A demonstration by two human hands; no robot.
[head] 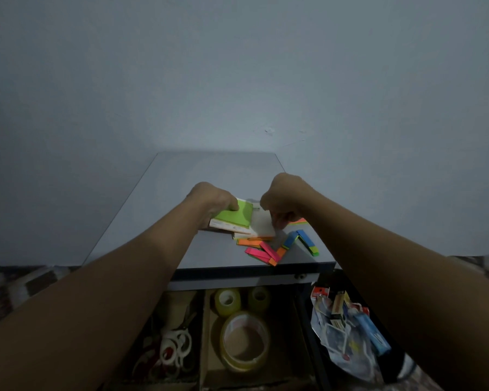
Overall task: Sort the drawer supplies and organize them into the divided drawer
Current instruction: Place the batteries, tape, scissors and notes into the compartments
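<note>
Drawer (202,334) below grey desktop (181,179), left fingers (233,206) gripping green pad (239,219), right fingers (280,218) curled, grip unclear, blue-grey wall (237,80)

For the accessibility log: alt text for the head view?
On a grey desktop, the left hand grips a green pad; the right hand touches a white pad beside it. Below, the divided drawer holds tape rolls and scissors.

Grips green pad (235,217) with left hand (213,199), thumb on top, low over grey desktop (209,170). Curls right hand (283,205) at white pad (262,224), right edge; hold unclear. Near front edge: loose coloured flag strips (266,253). Below, open drawer (203,320): scissors (175,348) left compartment, tape rolls (244,341) middle, plastic bag (347,331) of supplies to the right.
</note>
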